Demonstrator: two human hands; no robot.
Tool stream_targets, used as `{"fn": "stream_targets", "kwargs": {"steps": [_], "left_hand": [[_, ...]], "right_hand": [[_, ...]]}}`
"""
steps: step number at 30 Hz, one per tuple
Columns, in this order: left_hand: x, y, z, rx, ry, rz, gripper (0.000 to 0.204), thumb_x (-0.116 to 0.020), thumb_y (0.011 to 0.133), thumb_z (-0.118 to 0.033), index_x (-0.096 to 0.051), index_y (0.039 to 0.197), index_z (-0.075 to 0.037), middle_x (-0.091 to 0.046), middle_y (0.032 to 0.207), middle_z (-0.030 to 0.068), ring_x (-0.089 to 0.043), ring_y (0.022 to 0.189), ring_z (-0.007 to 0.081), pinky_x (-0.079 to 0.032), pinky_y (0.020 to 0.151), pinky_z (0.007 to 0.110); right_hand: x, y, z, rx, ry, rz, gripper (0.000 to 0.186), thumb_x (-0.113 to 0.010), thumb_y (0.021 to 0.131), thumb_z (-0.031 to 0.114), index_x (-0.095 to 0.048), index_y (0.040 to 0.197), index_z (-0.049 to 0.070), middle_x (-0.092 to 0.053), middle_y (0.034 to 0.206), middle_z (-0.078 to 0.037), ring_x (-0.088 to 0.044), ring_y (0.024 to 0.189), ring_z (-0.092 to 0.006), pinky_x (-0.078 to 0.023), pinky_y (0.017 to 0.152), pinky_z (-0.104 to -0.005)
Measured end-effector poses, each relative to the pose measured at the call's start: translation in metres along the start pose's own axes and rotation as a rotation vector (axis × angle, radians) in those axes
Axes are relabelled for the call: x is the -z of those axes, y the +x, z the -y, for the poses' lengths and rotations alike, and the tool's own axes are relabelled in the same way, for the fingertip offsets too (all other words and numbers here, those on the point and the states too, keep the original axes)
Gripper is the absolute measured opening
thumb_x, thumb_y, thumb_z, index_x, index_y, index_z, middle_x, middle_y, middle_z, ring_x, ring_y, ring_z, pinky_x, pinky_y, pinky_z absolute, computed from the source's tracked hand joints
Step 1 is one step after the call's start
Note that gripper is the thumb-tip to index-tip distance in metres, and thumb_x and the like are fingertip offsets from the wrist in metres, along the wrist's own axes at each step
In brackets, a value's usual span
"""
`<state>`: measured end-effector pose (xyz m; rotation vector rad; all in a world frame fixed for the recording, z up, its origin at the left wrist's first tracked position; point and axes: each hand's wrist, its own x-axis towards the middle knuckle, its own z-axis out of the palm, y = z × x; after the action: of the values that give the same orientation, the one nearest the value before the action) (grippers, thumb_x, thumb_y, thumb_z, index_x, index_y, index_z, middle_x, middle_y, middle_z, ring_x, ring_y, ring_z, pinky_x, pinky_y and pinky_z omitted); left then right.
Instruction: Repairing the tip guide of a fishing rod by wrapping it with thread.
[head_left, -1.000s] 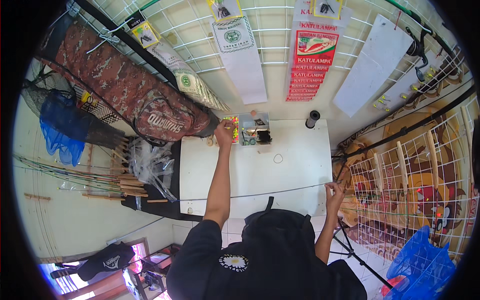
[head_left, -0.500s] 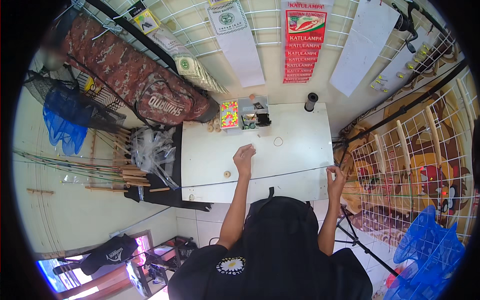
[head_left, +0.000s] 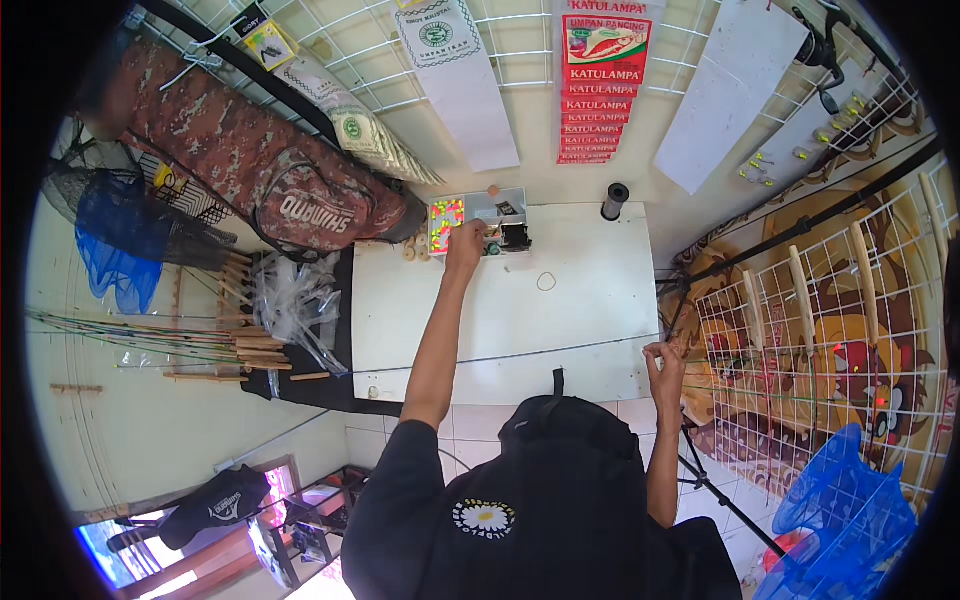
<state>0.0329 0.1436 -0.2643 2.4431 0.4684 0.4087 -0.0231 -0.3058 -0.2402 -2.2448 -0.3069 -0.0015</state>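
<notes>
My left hand (head_left: 465, 246) reaches over the front of a small compartment box (head_left: 515, 197) at the back of the white table. Its fingers are drawn together by the compartments; what they hold, if anything, is hidden. Bright yellow, red and green small pieces (head_left: 440, 232) fill the box's left compartment. A thin dark fishing rod (head_left: 520, 354) lies across the table, its wooden handle toward the left. By the rod's thin end at the right edge, my right hand (head_left: 664, 368) has its fingertips pinched. I cannot make out what is between them.
A small ring loop (head_left: 546, 281) lies on the white table (head_left: 590, 300), with a black cylinder (head_left: 614, 202) at its back right. Wooden ring pieces (head_left: 410, 250) sit beside the box. A camouflage bag (head_left: 270, 150) leans at left. Wire racks (head_left: 780, 340) and blue nets (head_left: 850, 500) stand right.
My left hand has moved forward and left from mid-table to the box. My right hand stays near the rod's thin end. My left forearm now covers where a loose wooden ring lay.
</notes>
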Motion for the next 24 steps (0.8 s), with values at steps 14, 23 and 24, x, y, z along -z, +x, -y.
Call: {"fn": "stream_targets", "kwargs": {"steps": [14,23,24], "left_hand": [[-0.06,0.042,0.018,0.131,0.623,0.373,0.015,-0.062,0.084,-0.009,-0.069,0.097,-0.005,-0.066,0.1,0.017,-0.067,0.092,0.0348,-0.056,0.079,0.04],[-0.069,0.049,0.031,0.129,0.644,0.45,0.019,-0.067,0.083,-0.021,-0.068,0.096,-0.006,-0.066,0.1,0.0151,-0.067,0.091,0.0328,-0.056,0.077,0.04],[-0.069,0.048,0.033,0.091,0.65,0.448,0.018,-0.067,0.084,-0.02,-0.068,0.096,-0.007,-0.066,0.1,0.0151,-0.067,0.092,0.0328,-0.056,0.078,0.041]], "right_hand": [[-0.014,0.014,0.006,-0.167,0.074,-0.029,0.006,-0.066,0.083,0.003,-0.065,0.088,0.0,-0.067,0.078,-0.013,-0.063,0.073,-0.0239,-0.048,0.071,-0.0344],[-0.012,0.027,0.008,-0.215,0.116,-0.078,0.008,-0.064,0.086,0.005,-0.065,0.09,-0.001,-0.067,0.08,-0.011,-0.064,0.076,-0.0193,-0.048,0.074,-0.0315],[-0.011,0.028,0.009,-0.217,0.135,-0.095,0.008,-0.064,0.086,0.005,-0.065,0.092,-0.001,-0.067,0.079,-0.012,-0.064,0.075,-0.0205,-0.048,0.073,-0.0324]]}}
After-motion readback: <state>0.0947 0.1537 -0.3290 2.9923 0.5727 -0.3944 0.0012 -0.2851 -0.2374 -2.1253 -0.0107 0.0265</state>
